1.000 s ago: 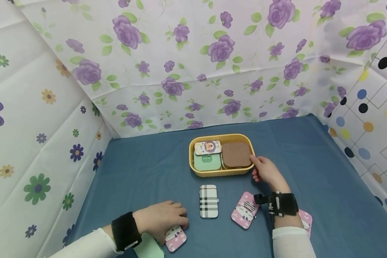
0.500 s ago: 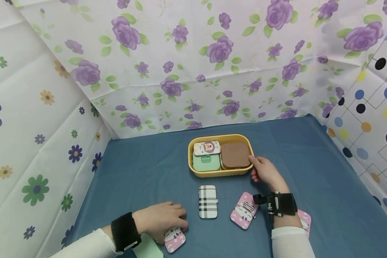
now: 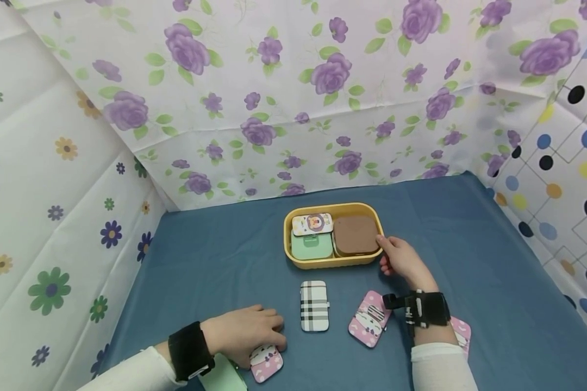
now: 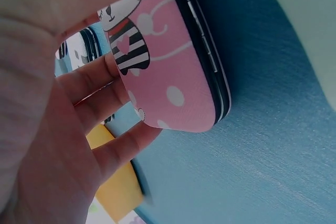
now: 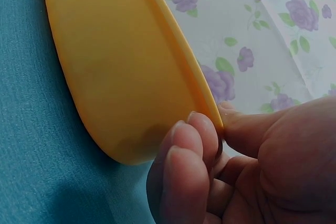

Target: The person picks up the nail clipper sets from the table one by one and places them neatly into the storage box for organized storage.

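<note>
left hand [image 3: 245,330] curls round a pink case [image 3: 267,367], and right hand [image 3: 404,263] pinches the yellow tray [image 3: 331,263], maybe to steady it.

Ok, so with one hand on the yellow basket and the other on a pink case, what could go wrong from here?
The right hand pinches the yellow basket at one end only, so a tug might twist it. The white cartoon case seems to lie on the mint box and could slide. The left hand might nudge the pale green case beside its pink case.
</note>
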### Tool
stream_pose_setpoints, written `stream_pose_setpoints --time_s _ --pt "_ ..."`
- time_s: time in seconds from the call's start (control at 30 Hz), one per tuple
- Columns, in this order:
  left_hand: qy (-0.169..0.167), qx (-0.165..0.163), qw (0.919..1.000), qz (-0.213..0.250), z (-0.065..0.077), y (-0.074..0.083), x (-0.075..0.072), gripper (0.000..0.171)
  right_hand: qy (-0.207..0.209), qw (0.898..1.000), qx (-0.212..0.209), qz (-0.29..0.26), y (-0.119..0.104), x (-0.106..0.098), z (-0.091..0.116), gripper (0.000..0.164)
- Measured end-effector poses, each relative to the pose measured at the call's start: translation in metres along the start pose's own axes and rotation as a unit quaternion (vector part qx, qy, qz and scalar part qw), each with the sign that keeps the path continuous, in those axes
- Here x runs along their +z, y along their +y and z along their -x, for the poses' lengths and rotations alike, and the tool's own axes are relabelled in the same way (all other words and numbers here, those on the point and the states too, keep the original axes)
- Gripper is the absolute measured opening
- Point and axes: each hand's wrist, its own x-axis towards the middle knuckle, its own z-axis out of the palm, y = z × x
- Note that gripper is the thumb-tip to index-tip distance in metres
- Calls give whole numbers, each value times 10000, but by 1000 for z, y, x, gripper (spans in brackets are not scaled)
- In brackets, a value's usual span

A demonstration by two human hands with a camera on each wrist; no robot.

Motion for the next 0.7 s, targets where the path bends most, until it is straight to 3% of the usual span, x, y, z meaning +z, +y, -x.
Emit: stream_pose_setpoints --time_s 0.7 --pt "58 -90 9993 358 -3 -3 -9 57 50 9999 -38 106 2 -1 -1 50"
